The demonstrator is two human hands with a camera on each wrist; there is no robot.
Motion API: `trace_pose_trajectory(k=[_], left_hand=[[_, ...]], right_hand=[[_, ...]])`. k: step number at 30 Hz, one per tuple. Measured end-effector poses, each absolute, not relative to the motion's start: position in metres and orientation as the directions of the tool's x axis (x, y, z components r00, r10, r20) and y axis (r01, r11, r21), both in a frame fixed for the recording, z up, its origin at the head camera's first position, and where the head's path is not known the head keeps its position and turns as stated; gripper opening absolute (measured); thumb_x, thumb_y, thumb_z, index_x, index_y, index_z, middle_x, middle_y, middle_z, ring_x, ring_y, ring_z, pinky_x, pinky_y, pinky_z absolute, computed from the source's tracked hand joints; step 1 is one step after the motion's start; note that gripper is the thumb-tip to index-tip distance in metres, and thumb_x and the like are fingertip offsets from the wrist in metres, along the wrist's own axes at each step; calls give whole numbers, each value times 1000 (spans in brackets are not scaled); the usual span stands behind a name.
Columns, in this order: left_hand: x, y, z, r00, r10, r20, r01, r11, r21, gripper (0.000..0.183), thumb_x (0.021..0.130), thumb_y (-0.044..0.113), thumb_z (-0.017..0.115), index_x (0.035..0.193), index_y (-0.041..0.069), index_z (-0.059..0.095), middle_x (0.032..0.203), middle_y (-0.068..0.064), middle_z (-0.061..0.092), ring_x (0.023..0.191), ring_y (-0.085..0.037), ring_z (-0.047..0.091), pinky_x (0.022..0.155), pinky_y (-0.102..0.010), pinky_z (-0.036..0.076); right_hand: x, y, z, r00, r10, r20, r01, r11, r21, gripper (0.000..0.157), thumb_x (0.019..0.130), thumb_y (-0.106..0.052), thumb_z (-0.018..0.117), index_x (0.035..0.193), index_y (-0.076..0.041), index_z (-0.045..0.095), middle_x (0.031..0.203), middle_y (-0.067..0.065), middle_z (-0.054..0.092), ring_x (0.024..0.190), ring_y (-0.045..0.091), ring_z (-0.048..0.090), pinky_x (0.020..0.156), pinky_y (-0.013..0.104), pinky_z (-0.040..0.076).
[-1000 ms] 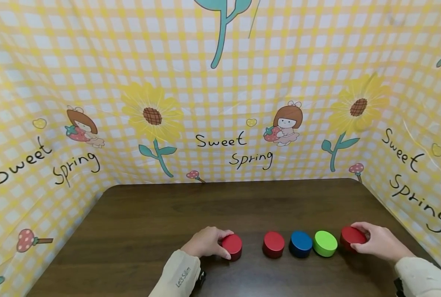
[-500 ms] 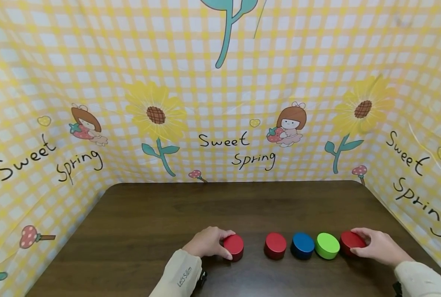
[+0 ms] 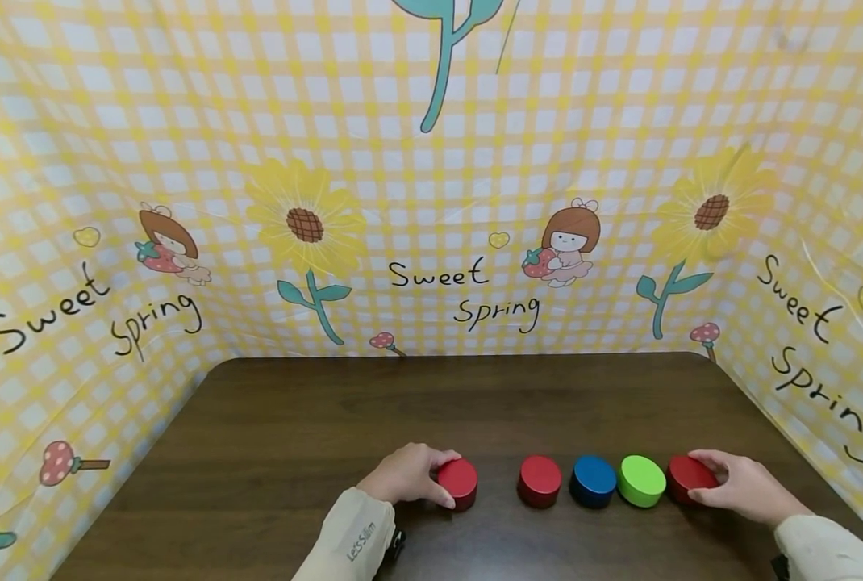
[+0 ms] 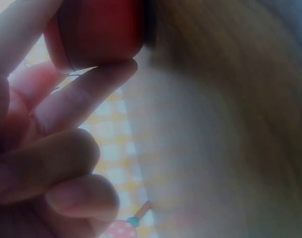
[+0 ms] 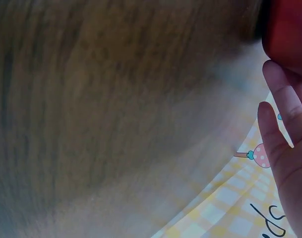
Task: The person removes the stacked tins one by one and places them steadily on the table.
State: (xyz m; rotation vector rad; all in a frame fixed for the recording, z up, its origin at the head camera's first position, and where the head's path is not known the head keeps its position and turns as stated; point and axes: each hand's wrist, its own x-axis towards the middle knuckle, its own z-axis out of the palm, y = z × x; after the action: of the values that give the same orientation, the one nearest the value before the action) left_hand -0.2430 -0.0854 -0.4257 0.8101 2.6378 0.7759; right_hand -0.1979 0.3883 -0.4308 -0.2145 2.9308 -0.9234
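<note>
Low on the left, my left hand [image 3: 410, 476] pinches a red cylinder [image 3: 457, 482] between thumb and fingers. In the left wrist view, that short, smooth cylinder [image 4: 98, 32] sits at the fingertips, with the other fingers curled below. At the right end of the row, my right hand [image 3: 747, 484] grips a second red cylinder [image 3: 688, 476]. The right wrist view catches only part of this cylinder [image 5: 289, 34]. Between the hands stand a third red cylinder [image 3: 539, 481], a blue cylinder [image 3: 593, 481] and a green cylinder [image 3: 642, 481], which sits right beside the gripped one.
All the cylinders stand on a dark brown wooden table [image 3: 373, 403]. A yellow-checked cloth [image 3: 431, 194] with printed flowers and lettering hangs around the back and both sides. A gap separates the left-hand cylinder from the others.
The right hand's red cylinder has come slightly left, closing a small gap to the green one. The left hand and its cylinder stay put. The head view has shifted slightly.
</note>
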Motion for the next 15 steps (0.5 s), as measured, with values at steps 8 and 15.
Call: trace_pose_trajectory(k=[8,15], left_hand=[[-243,-86,-425,-803,588,-99,438,695,570,61,72,23,85,128,9,63,104,-1,70,87,-11,59,71,-25,45],[-242,-85,-427,-817,574,-60,461,712,529,59,71,30,85,124,14,66,97,5,70,79,-5,57,63,-25,44]], right_hand=[[-200,392,-430,-988,-140,-59,-81,814,-576,62,81,-23,76,121,18,53,104,23,66,82,4,57,66,23,47],[-200,393,-429,-990,-129,-64,-72,826,-560,66,80,-26,78,122,18,53,102,22,67,81,3,56,66,23,46]])
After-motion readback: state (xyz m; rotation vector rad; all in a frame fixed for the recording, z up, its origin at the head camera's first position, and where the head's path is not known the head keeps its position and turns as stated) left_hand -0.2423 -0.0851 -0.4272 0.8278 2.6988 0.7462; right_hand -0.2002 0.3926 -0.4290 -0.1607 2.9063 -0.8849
